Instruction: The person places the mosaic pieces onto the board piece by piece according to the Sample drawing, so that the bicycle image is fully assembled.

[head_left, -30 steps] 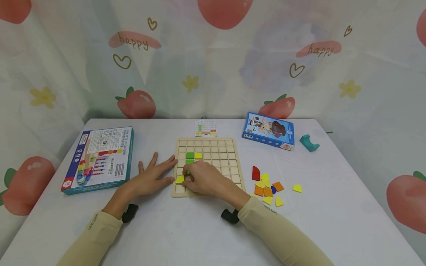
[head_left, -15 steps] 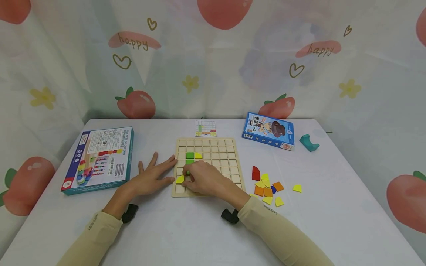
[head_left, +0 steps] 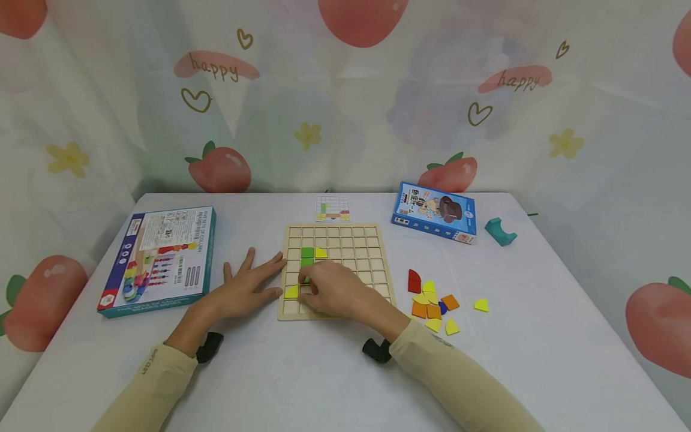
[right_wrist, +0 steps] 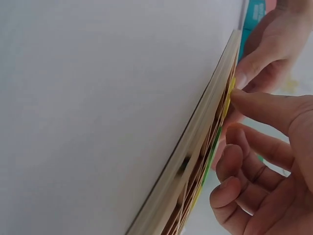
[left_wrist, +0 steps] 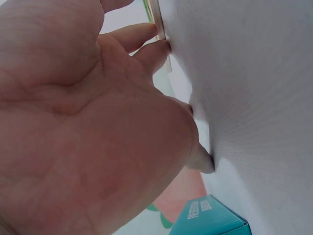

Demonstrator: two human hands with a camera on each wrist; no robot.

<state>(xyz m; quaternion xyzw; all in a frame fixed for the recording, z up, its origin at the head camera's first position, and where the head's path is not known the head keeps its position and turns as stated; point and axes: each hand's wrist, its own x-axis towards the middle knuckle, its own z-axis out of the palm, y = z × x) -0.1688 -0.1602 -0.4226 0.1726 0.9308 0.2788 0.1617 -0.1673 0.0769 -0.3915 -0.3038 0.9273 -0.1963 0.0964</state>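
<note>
In the head view a wooden grid board (head_left: 383,252) lies mid-table. It bears green tiles (head_left: 307,252) in one column, a yellow tile (head_left: 321,253) beside the top one and another yellow tile (head_left: 291,291) at lower left. My right hand (head_left: 337,291) is over the lower left part, hiding several cells. The right wrist view shows its thumb (right_wrist: 259,104) touching the board at a yellow tile; the index fingertip (right_wrist: 234,128) stays apart from it, other fingers loosely bent. My left hand (head_left: 245,291) rests with spread fingers, fingertips touching the board's left edge.
A small pattern card (head_left: 333,209) lies behind the board. To the right are loose yellow, orange, red and blue tiles (head_left: 434,311), then a blue box (head_left: 435,212) and a teal arch block (head_left: 501,232). A large toy box (head_left: 162,258) lies at left.
My right hand has shifted slightly to the right, its thumb drawing away from the lower left yellow tile. The left hand and the tiles stay put.
</note>
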